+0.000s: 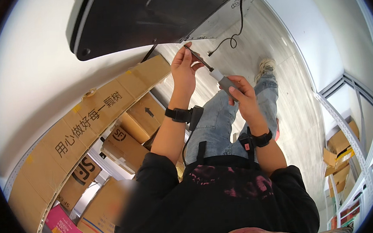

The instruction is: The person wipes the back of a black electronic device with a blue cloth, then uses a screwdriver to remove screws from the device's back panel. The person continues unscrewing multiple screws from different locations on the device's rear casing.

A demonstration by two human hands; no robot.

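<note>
My right hand [243, 96] is wrapped round the grey handle of a screwdriver [226, 86], thick enough to look like an electric one. Its long dark shaft slants up and left toward the lower edge of a large black flat-screen panel [141, 20]. Near the tip, my left hand [185, 69] pinches that shaft between thumb and fingers. The tip ends close under the panel's edge; whether it touches a screw there I cannot tell. A black power cord [241, 24] hangs from the panel's right part, its plug dangling right of my left hand.
On my left, a long cardboard-faced shelf [90, 103] holds several cardboard boxes [124, 149] and a pink box [63, 225]. To the right stand a white metal rack [340, 121] and more cartons [342, 142]. My legs and shoe [266, 66] are on the pale wood-look floor [295, 91].
</note>
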